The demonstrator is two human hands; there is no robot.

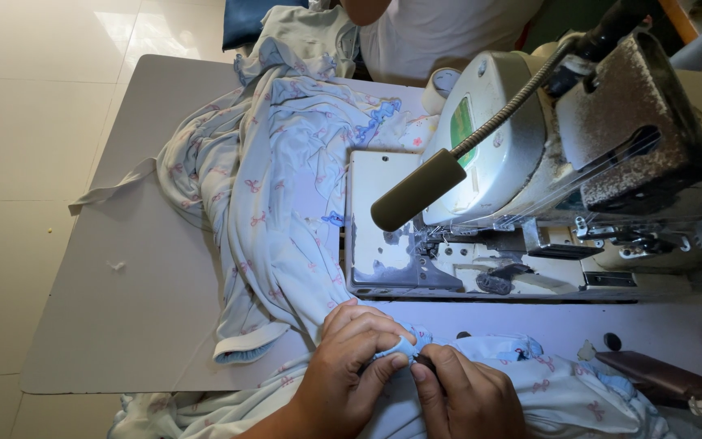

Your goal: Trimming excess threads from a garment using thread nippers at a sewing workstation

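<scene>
1. The left hand [351,362] sits at the near edge of the worktop [148,309], fingers curled tight and closed on a small blue fabric piece [397,350].
2. The right hand [466,394] meets it from the other side; its thumb and forefinger are pinched narrow at the same blue fabric piece, so the two hands touch around it.
3. The blue fabric piece lies between the fingertips of both hands, mostly hidden by them; only a short light-blue fold shows above the left thumb.
4. That piece appears to belong to the pale printed garment [286,187], a soft light-blue cloth with small pink and blue bow marks. The garment runs from the far side of the worktop down to the hands and spills over the near edge under the wrists.
5. A ribbed cuff [245,345] of the garment lies flat on the worktop just left of the left hand, apart from the fingers.
6. Beyond the hands stands a white industrial sewing machine [513,146], its needle area and metal bed plate [383,244] lit and well apart from the fingers.
7. A flexible-neck lamp [420,189] reaches over the bed plate.
8. A second person in a white top [440,36] sits across the worktop at the far edge.
9. A loose strip of pale cloth [111,191] trails off the worktop's left edge.
</scene>
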